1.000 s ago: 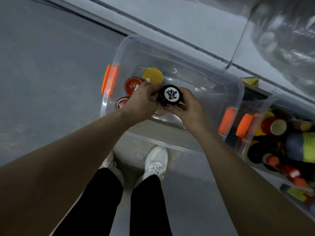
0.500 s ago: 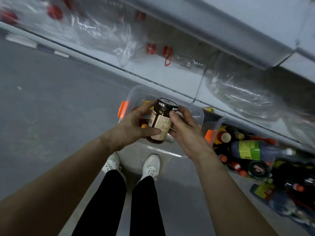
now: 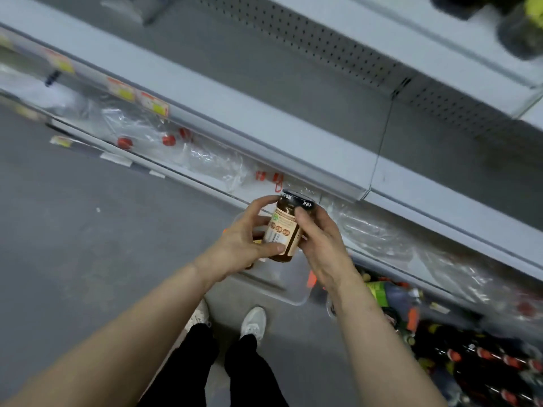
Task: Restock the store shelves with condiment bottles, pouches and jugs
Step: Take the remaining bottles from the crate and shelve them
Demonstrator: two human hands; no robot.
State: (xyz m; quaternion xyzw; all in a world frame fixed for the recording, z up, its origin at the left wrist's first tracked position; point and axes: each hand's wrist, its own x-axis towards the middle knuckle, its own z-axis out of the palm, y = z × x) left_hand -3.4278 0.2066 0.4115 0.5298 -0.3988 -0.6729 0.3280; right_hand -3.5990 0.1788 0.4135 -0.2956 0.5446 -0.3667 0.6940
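Two hands hold the sauce jar (image 3: pixel 282 230) upright over the clear bin (image 3: pixel 283 289), near the shelf (image 3: pixel 293 148) front edge. The fingers of the left hand (image 3: pixel 238 245) and right hand (image 3: pixel 321 245) are curled round it. It is best kept upright, label outward, and set well behind that edge.

The left hand (image 3: pixel 239 243) and the right hand (image 3: pixel 321 245) are holding a brown jar (image 3: pixel 282 232) with a black lid between them. A clear bin (image 3: pixel 289 292) is sitting on the gray floor (image 3: pixel 88 230) under the jar. White shoes (image 3: pixel 254 321) are standing near the store shelf (image 3: pixel 264 127).
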